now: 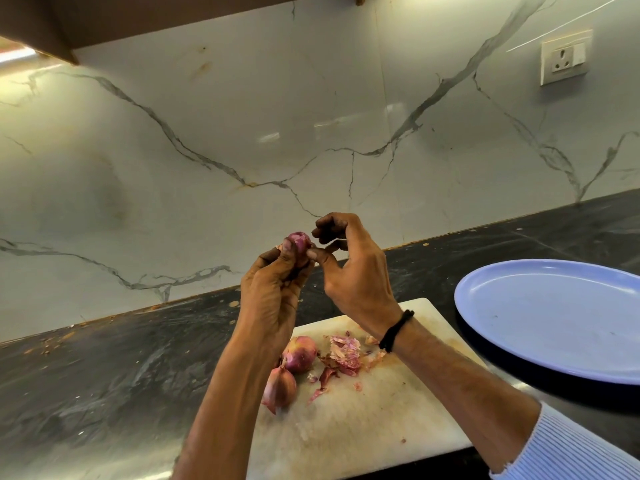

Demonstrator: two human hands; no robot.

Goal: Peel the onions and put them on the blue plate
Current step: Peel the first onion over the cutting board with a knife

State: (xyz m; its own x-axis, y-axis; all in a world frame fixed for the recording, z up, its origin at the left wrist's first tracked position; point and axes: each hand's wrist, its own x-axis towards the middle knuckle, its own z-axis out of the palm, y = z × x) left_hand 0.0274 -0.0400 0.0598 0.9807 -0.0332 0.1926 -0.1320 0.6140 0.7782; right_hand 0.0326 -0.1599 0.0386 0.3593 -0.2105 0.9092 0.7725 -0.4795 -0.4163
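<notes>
My left hand (273, 292) grips an onion (299, 242) above the board (363, 427); my right hand (353, 271) pinches at its side. Two unpeeled onions (300, 353) and peels (343, 355) lie under my wrists, the plate (554, 323) just right.

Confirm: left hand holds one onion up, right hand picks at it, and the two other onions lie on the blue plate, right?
No. In the head view the two other onions lie on the white cutting board beside the peelings; the blue plate shows none in its visible part. The rest stands: left hand grips the raised onion, right hand picks at it.
</notes>
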